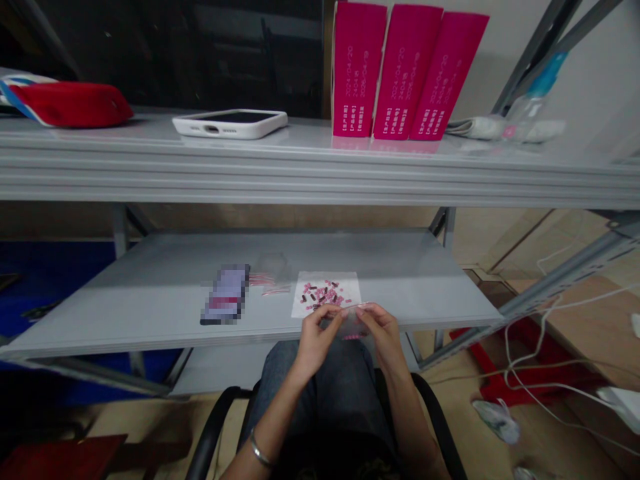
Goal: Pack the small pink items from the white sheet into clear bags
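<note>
A small clear plastic bag [354,327] hangs at the front edge of the lower shelf, with a few pink pieces in its bottom. Its top edge is pinched between the fingers of my left hand [315,339] and my right hand [384,330], both closed on it. Just beyond my hands lies a white sheet of paper [352,283]. Scattered over the paper are several small pink tablets [330,293] and dark capsules. Left of the paper are more clear bags [274,270] with pink-red strips along their edges.
A phone [227,293] with a blurred screen lies left on the lower shelf [165,280]. The upper shelf [310,170] holds a white-cased phone [230,125], pink boxes [357,73], a red item [80,103] and a clear bottle [527,110]. White cables [510,360] hang at right.
</note>
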`<state>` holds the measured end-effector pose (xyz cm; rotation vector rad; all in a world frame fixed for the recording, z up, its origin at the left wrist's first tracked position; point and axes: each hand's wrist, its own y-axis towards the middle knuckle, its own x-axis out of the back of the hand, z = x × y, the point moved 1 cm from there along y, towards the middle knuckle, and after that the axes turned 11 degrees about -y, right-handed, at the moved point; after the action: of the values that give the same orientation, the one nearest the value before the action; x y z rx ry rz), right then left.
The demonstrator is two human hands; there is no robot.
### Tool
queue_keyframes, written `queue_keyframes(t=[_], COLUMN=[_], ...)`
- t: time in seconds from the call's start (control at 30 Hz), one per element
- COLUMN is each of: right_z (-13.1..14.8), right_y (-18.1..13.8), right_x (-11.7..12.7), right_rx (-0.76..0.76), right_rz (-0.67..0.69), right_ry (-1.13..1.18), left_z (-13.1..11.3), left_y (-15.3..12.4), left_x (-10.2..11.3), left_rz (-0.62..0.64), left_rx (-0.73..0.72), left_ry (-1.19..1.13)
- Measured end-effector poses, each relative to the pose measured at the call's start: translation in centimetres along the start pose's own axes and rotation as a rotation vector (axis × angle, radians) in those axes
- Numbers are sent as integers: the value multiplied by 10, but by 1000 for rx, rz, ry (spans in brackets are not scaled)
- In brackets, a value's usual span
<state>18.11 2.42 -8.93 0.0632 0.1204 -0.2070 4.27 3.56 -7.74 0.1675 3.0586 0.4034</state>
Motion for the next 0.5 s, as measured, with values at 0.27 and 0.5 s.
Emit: queue_keyframes(t=[0.27, 0.5], right_z=[0, -3], right_y=[6, 13], right_x=[15, 31], right_rx=[-7, -32], right_rz=[-51, -57], right_ry=[-86, -151], left_z=[-2, -2], left_y=[3, 10], left_x=[-6, -13], left_rz=[-17, -1], left_rx=[-25, -56], left_ry=[14, 74])
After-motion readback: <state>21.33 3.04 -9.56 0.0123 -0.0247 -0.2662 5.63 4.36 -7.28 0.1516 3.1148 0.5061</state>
